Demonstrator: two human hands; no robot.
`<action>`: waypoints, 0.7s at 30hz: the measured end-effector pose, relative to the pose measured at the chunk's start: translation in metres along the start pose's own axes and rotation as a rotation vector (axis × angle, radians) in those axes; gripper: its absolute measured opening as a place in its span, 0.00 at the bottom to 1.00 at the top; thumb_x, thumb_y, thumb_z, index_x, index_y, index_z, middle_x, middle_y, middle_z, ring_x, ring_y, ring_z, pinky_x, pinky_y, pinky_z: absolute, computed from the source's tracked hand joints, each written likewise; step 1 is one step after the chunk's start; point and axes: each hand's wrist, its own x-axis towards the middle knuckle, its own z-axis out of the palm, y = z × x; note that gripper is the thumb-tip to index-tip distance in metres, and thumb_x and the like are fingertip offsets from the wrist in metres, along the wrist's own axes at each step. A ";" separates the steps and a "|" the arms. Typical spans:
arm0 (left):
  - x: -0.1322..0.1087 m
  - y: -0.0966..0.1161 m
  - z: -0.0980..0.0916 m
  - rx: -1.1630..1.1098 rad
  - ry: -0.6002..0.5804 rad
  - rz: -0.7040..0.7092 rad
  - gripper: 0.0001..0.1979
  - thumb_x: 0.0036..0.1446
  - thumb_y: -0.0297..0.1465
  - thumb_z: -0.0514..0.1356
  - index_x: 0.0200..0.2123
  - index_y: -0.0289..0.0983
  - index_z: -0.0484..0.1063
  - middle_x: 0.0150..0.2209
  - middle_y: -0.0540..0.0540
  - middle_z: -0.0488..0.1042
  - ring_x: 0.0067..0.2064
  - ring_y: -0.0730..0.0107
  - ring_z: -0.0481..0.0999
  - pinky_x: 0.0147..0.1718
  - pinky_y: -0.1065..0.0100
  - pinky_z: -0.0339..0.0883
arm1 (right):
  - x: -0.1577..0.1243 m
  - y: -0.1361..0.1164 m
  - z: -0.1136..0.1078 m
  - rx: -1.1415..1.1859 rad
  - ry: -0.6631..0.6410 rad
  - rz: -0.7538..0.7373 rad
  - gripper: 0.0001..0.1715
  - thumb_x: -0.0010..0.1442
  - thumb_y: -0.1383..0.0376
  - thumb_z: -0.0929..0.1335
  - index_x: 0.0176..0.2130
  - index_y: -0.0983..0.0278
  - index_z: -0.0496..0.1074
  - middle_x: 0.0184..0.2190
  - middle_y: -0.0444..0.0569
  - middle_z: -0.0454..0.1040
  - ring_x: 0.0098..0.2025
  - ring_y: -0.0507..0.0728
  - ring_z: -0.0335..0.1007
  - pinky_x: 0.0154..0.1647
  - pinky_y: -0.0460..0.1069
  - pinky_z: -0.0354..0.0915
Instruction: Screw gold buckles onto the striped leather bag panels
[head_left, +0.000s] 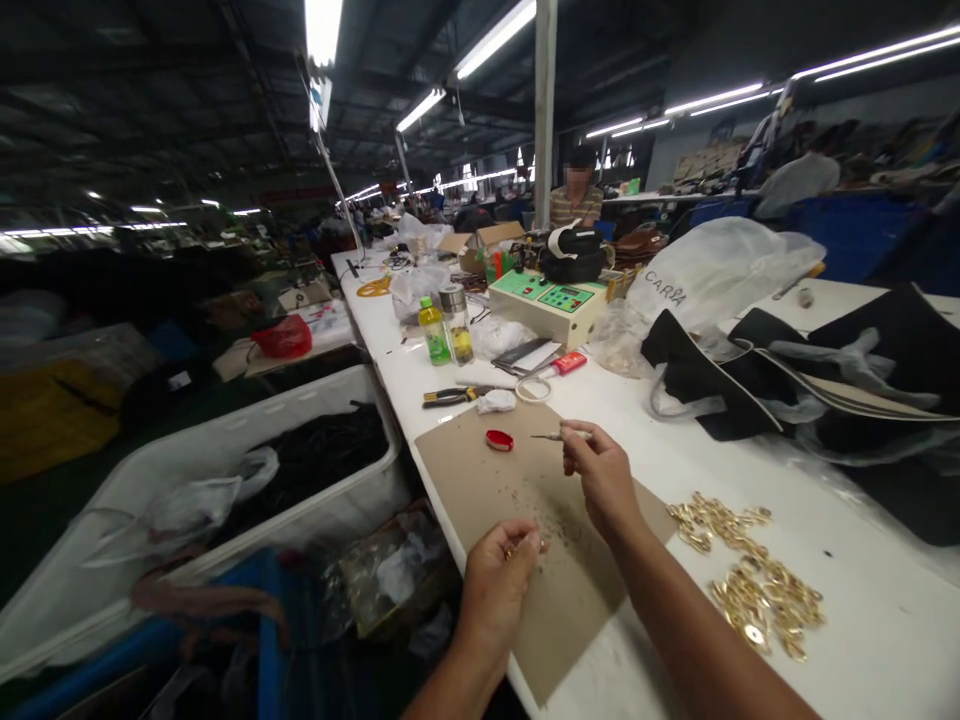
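L hand (499,580) grip tight on gold fitting (520,547), R hand (602,478) grip tight on thin tool (556,435).

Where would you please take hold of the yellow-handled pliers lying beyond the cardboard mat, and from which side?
Likely by the yellow handles: the pliers lie flat on the table, handles toward its left edge, dark nose beside a white wad. Come from above on the left and close across both handles, clear of the wad.
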 end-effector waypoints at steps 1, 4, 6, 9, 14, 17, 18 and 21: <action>0.001 -0.001 -0.001 -0.003 0.011 0.006 0.28 0.46 0.48 0.75 0.42 0.33 0.77 0.33 0.44 0.81 0.20 0.83 0.58 0.20 0.74 0.44 | 0.002 0.003 0.003 -0.031 -0.020 0.001 0.27 0.59 0.47 0.74 0.46 0.65 0.79 0.23 0.41 0.69 0.25 0.53 0.64 0.29 0.49 0.62; 0.006 -0.005 -0.004 -0.017 0.038 0.015 0.26 0.45 0.45 0.76 0.42 0.34 0.77 0.33 0.44 0.81 0.21 0.81 0.61 0.21 0.73 0.46 | 0.010 0.012 0.014 -0.117 -0.070 -0.016 0.29 0.58 0.45 0.74 0.47 0.65 0.77 0.22 0.40 0.68 0.24 0.54 0.64 0.27 0.49 0.62; 0.009 -0.005 -0.006 -0.026 0.038 0.016 0.25 0.45 0.44 0.76 0.40 0.34 0.77 0.33 0.45 0.81 0.21 0.81 0.61 0.21 0.73 0.46 | 0.016 0.018 0.023 -0.160 -0.104 -0.029 0.30 0.58 0.44 0.73 0.46 0.66 0.77 0.22 0.40 0.68 0.24 0.54 0.64 0.26 0.49 0.62; 0.011 -0.002 -0.008 -0.072 0.016 0.004 0.25 0.46 0.45 0.75 0.39 0.34 0.77 0.32 0.46 0.80 0.20 0.83 0.57 0.20 0.74 0.44 | 0.025 0.027 0.034 -0.216 -0.156 -0.031 0.31 0.57 0.43 0.73 0.45 0.66 0.78 0.22 0.41 0.70 0.24 0.54 0.66 0.27 0.50 0.64; 0.011 0.000 -0.010 -0.170 -0.008 -0.013 0.25 0.47 0.44 0.74 0.42 0.34 0.74 0.34 0.46 0.80 0.19 0.85 0.55 0.19 0.75 0.41 | 0.035 0.044 0.042 -0.329 -0.184 -0.042 0.27 0.58 0.46 0.72 0.46 0.64 0.80 0.26 0.44 0.74 0.25 0.55 0.67 0.30 0.50 0.63; 0.010 -0.002 -0.012 -0.180 -0.018 0.012 0.24 0.48 0.44 0.74 0.42 0.34 0.74 0.33 0.48 0.78 0.20 0.85 0.55 0.19 0.75 0.41 | 0.037 0.051 0.042 -0.368 -0.190 -0.050 0.25 0.59 0.48 0.72 0.46 0.64 0.80 0.28 0.45 0.76 0.27 0.55 0.68 0.32 0.50 0.63; 0.010 -0.002 -0.012 -0.177 -0.017 0.020 0.25 0.47 0.44 0.75 0.42 0.35 0.75 0.32 0.49 0.77 0.20 0.85 0.55 0.19 0.75 0.41 | 0.037 0.052 0.042 -0.376 -0.192 -0.052 0.25 0.59 0.48 0.72 0.46 0.64 0.80 0.28 0.46 0.76 0.27 0.56 0.68 0.32 0.50 0.63; 0.009 -0.003 -0.012 -0.171 -0.010 0.021 0.26 0.45 0.44 0.76 0.41 0.35 0.77 0.32 0.51 0.75 0.21 0.84 0.56 0.19 0.75 0.42 | 0.038 0.053 0.042 -0.393 -0.188 -0.053 0.25 0.59 0.48 0.72 0.45 0.64 0.80 0.26 0.45 0.75 0.27 0.56 0.68 0.32 0.50 0.63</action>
